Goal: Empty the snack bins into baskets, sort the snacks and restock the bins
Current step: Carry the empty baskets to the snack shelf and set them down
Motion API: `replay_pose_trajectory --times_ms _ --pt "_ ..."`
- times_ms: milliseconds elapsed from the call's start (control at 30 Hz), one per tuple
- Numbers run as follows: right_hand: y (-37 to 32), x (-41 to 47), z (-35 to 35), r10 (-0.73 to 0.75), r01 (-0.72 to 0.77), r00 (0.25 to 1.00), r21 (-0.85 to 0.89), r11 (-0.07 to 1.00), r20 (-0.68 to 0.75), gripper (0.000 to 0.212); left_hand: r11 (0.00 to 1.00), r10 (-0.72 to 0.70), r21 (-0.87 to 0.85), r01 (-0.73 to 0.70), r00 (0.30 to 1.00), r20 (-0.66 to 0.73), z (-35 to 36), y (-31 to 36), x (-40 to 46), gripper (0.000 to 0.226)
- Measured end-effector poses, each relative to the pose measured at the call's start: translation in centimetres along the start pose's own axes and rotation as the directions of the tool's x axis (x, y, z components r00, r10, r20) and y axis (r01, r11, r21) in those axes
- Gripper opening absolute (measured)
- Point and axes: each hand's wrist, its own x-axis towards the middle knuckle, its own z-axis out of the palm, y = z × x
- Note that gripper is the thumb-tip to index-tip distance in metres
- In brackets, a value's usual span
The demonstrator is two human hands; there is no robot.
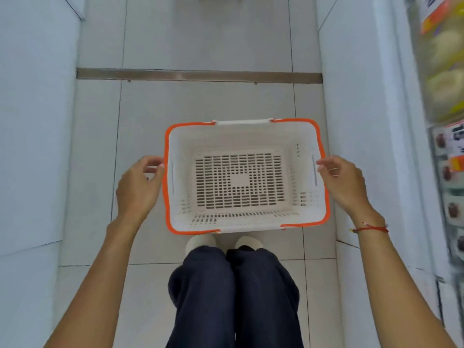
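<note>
- Your left hand (137, 187) sits just beside the left wall of the white slotted plastic basket with the orange rim (324, 172), fingers loosely curled, their tips at the rim edge. I cannot tell whether they touch it. That grip is apart and clamps nothing.
- Your right hand (342, 183) mirrors it on the opposite wall, fingers relaxed, the tips at or just off the orange rim. That grip is apart too.
- Between your two grips the basket sits level and empty, its slotted bottom in full view, and it looks to be resting on the pale tiled floor (206, 101) just ahead of your light shoes (200, 243).
- My read is that you are at the very start: the basket is placed, and no snacks are in it yet.
- Off beyond your right grip, a blurred shelf of packaged snacks (444, 71) runs along the aisle. The labels are too smeared to read.
- To do this step well, keep the basket square and close, centred between your grips, so whatever you tip in lands inside the rim and not on the tiles.
- If you lift it, close both grips round the side walls evenly at the middle; a one-sided hold would likely tilt it.
- The white handle bar (242, 121) lies folded flat on the far rim, beyond both grips. Leave it down so the mouth stays open.
</note>
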Motion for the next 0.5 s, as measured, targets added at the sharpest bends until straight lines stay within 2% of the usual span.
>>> replay_pose_trajectory --times_ms 100,200,300,367,433,500 --pt "4.4 3.5 4.5 0.01 -0.009 0.998 0.012 1.0 -0.065 0.016 1.0 -0.023 0.021 0.024 0.999 -0.039 4.5 -4.3 2.2 0.027" --pt "8.0 6.7 8.1 -0.001 0.001 0.987 0.004 1.0 -0.158 0.021 0.998 -0.054 0.023 0.055 0.997 -0.054 8.4 -8.1 4.2 0.045" --pt "10.8 9.3 10.6 -0.015 0.001 0.96 -0.05 0.999 -0.28 0.036 0.992 -0.123 0.002 0.123 0.992 -0.024 11.5 -10.6 6.0 0.072" --pt "12.0 10.5 11.7 0.011 -0.033 0.951 -0.064 0.997 -0.31 0.048 0.988 -0.155 -0.01 0.155 0.988 0.006 13.3 -11.7 6.8 0.08" --pt "12.7 11.3 12.3 0.091 -0.105 0.937 -0.023 0.994 -0.337 0.059 0.987 -0.158 -0.034 0.158 0.987 -0.002 14.7 -12.4 7.1 0.071" --pt "13.3 11.8 12.5 0.164 -0.158 0.918 0.047 0.986 -0.361 0.06 0.989 -0.144 -0.037 0.142 0.988 -0.063 15.5 -12.7 7.1 0.055"
